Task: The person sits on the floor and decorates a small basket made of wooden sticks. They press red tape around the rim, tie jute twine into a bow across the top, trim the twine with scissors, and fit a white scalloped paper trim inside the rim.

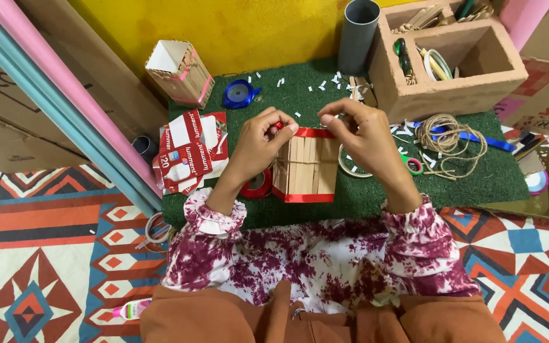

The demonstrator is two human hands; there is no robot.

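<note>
A small box of wooden craft sticks (306,166) stands on the green turf mat (376,190), with red tape along its top and bottom edges. My left hand (258,143) pinches the red tape at the box's top left corner. My right hand (360,136) pinches the top right corner, fingers closed on the tape edge. A red tape roll (258,185) lies just left of the box, partly under my left wrist.
A brick block (452,89) holding sticks and tools sits back right beside a grey tube (357,35). Twine (446,143), a blue tape dispenser (239,94), a stick house model (182,73), torn red-and-white packaging (189,155), paper rolls (65,101) and a glue bottle (131,309) lie around.
</note>
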